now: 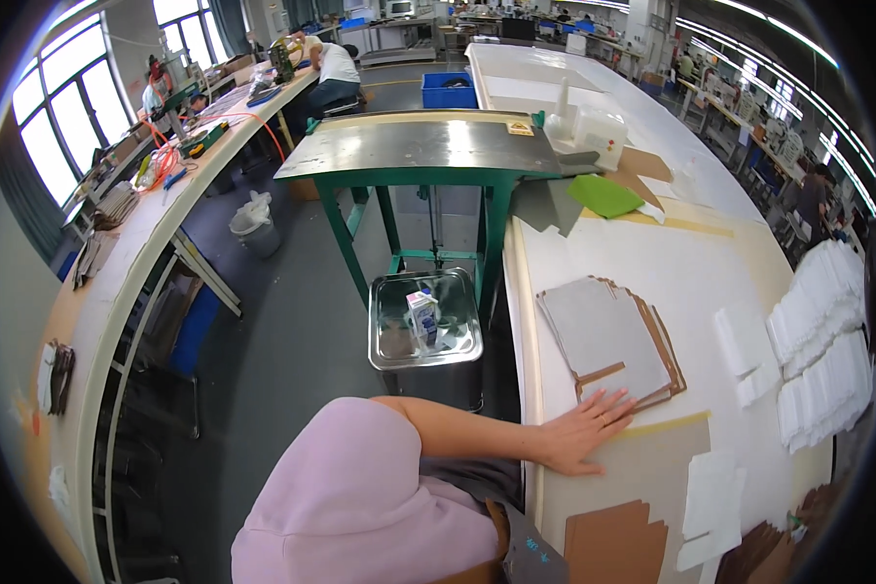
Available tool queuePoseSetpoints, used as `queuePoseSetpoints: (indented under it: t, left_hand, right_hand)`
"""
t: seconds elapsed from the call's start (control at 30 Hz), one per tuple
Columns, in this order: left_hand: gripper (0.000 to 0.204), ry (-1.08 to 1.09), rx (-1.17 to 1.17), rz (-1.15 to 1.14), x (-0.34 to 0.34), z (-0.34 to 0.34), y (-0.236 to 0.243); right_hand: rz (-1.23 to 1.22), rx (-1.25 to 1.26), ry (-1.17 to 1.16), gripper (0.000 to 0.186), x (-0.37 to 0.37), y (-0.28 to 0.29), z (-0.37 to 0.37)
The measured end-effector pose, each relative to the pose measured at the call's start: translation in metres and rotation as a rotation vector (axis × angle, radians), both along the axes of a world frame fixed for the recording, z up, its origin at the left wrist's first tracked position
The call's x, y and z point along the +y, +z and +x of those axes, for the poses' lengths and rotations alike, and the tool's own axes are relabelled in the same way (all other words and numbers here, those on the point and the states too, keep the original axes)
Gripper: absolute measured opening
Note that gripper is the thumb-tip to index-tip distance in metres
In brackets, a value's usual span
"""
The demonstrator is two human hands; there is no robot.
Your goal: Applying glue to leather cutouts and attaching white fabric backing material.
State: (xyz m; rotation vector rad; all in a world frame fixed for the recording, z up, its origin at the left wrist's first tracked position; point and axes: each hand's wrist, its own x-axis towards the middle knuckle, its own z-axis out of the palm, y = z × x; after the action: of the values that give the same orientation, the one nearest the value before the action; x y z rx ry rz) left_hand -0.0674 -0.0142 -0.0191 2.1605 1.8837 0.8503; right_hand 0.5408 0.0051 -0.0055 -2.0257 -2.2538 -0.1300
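Observation:
My left arm, in a pale pink sleeve, reaches across to the white table. My left hand (582, 433) lies palm down with fingers spread on a beige board (652, 448), its fingertips at the lower edge of a stack of grey panels with brown edges (603, 326). Below it lie brown cut pieces (613, 545) and a white piece (706, 506). Several bundles of white pieces (813, 360) sit to the right. My right hand is not in view.
A green-framed metal-topped stand (409, 146) is ahead, with a steel tray (384, 331) holding a carton (423, 316) below. A bin (253, 234) stands left, beside a long bench (141, 238). A person in white (333, 73) sits farther off. Green fabric (602, 195) lies on the table.

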Motion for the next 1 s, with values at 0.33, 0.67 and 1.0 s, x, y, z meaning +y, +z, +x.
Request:
queuePoseSetpoints:
  t: [0.33, 0.67, 1.0]
  left_hand:
    - [0.091, 0.012, 0.068, -0.029, -0.001, 0.0, -0.004]
    - [0.078, -0.024, 0.148, 0.111, 0.002, 0.008, 0.009]
    - [0.038, -0.479, -0.144, -0.028, 0.047, 0.096, 0.03]
  right_hand:
    - [-0.332, 0.595, -0.277, 0.037, -0.1, 0.039, 0.048]
    - [0.152, 2.055, -0.198, 0.064, -0.088, 0.041, -0.051]
    - [0.443, 2.28, -0.295, 0.043, -0.097, -0.001, -0.174]
